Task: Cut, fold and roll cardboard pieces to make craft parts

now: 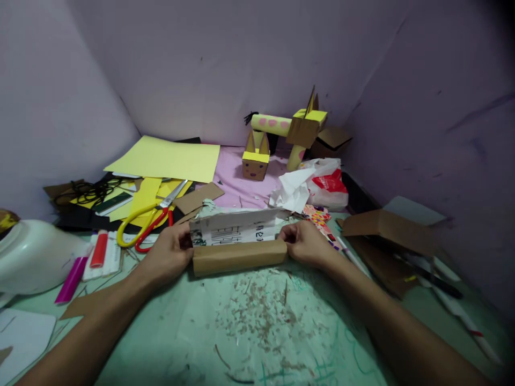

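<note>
A piece of cardboard [241, 258] is stretched between my hands, low over the green tabletop. Its near part, plain brown, is curled over like a roll; behind that stands its white printed face [237, 228] with black lettering. My left hand [171, 252] pinches the left end, and my right hand [303, 244] grips the right end with thumb and fingers. Yellow-handled scissors [151, 217] and red-handled scissors [155, 228] lie just beyond my left hand. Some fingertips are hidden behind the cardboard.
Brown scraps litter the green tabletop [322, 300]. Yellow paper [173, 158] lies at the back left. A cardboard animal head [255, 163] and a larger yellow-and-brown figure [303, 128] stand behind. A white jar [36, 257] is left; cut cardboard [390, 230] is right.
</note>
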`<state>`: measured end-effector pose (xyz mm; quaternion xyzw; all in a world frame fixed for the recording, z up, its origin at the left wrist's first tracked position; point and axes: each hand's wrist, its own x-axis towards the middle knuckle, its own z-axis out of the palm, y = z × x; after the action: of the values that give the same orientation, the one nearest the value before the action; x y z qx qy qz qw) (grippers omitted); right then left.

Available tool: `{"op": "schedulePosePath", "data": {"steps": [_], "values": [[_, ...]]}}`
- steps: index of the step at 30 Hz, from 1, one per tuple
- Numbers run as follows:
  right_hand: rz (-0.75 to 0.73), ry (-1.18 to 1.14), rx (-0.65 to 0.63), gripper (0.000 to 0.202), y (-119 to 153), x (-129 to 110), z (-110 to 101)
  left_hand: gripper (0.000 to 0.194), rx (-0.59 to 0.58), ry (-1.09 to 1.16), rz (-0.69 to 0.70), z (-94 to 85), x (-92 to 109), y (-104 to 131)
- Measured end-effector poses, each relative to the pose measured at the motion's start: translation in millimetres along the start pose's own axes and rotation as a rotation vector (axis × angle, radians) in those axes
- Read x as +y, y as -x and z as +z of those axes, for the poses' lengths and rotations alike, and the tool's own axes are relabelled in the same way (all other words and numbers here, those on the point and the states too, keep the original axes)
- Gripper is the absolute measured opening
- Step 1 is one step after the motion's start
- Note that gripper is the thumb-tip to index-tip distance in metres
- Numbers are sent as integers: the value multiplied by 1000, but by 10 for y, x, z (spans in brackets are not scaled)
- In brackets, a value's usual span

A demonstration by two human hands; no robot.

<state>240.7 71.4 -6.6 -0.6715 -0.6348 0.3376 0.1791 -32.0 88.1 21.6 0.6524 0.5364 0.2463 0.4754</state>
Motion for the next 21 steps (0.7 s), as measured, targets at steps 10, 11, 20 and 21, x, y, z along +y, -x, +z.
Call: {"op": "schedulePosePath", "data": {"steps": [10,11,20,21], "values": [[-194,-451,25,12,123,19,28,16,-61,187,145,-164,-56,74],[-208,-501,7,16,139,-16,19,18,-53,191,149,-191,-88,62],[-209,-906,-135,22,263,-164,46,11,9,100,141,-246,-173,-6],[-195,-912,-92,21,250,-155,59,12,37,100,123,-225,-154,-6]]}}
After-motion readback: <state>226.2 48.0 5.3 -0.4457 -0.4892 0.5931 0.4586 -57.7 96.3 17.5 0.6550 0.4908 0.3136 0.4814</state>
